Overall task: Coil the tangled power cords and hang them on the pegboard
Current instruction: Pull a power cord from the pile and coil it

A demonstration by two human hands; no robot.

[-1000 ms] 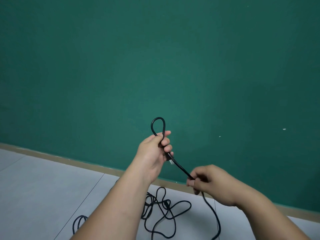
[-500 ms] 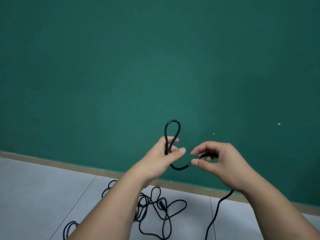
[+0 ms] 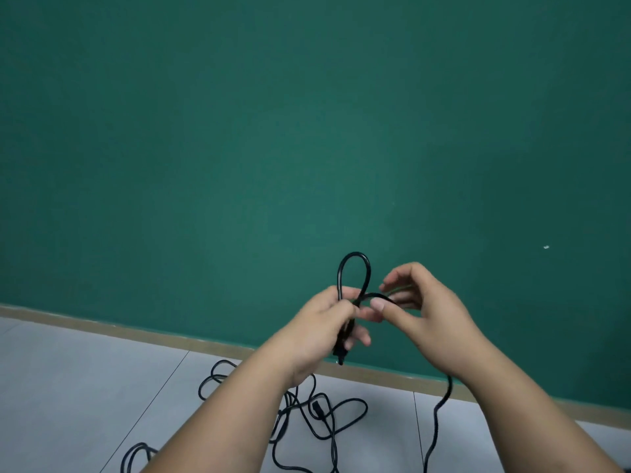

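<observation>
- The left hand grips the cord in front of the green wall. One loop stands up above its fingers and the plug hangs just below them.
- The right hand pinches the next piece of cord between thumb and fingers, close beside the left hand. This pinch looks light, so the piece could slip out before the left hand takes it.
- To take the new turn, the left fingers must loosen a little. In my judgement this is the weak point: the first loop may spring open or fall.
- The cord seems rather stiff. If it is laid in with a twist, the turns may cross as a figure eight and the coil will not lie flat.
- From behind the right wrist the cord runs down to the floor, near the tangle. I cannot tell whether it is the same cord; if it is, a pull could tighten a knot or drag the whole heap.
- No pegboard is in view, so the hanging is not yet near.
</observation>
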